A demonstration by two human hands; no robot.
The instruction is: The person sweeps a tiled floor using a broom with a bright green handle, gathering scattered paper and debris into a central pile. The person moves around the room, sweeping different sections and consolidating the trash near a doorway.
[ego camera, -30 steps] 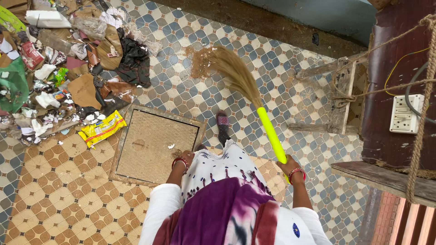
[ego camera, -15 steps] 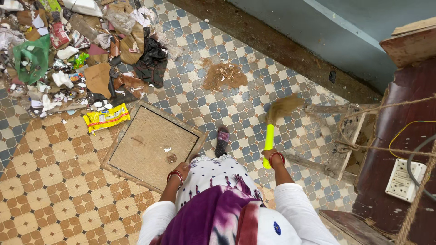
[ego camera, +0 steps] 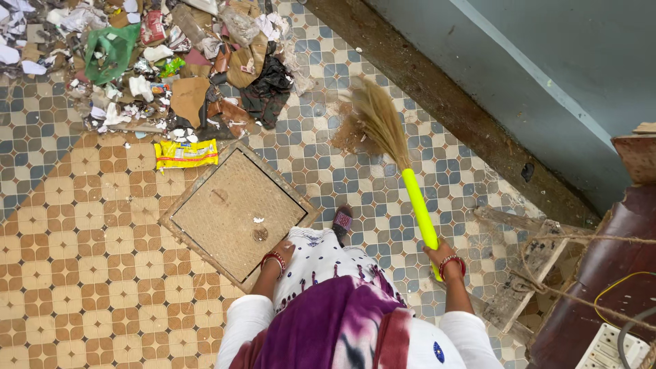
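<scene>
My right hand (ego camera: 441,254) grips the bright yellow-green handle of a grass broom (ego camera: 400,162). The broom's tan bristles rest on a small brown dirt pile (ego camera: 350,133) on the patterned tile floor. My left hand (ego camera: 280,253) is pressed against my white printed garment at the hip; its fingers are mostly hidden. Both wrists wear red bangles. One sandalled foot (ego camera: 342,223) shows below, beside a square floor hatch (ego camera: 236,211).
A large heap of rubbish (ego camera: 164,61) with paper, cardboard, a green bag and dark cloth lies at the upper left, with a yellow wrapper (ego camera: 186,154) at its edge. A blue wall (ego camera: 547,75) runs along the right. Wooden furniture, rope and a socket board stand at lower right.
The broom swung from the right, near the wooden frame, back to the left onto the dirt pile. The view turned, shifting the rubbish heap rightward.
</scene>
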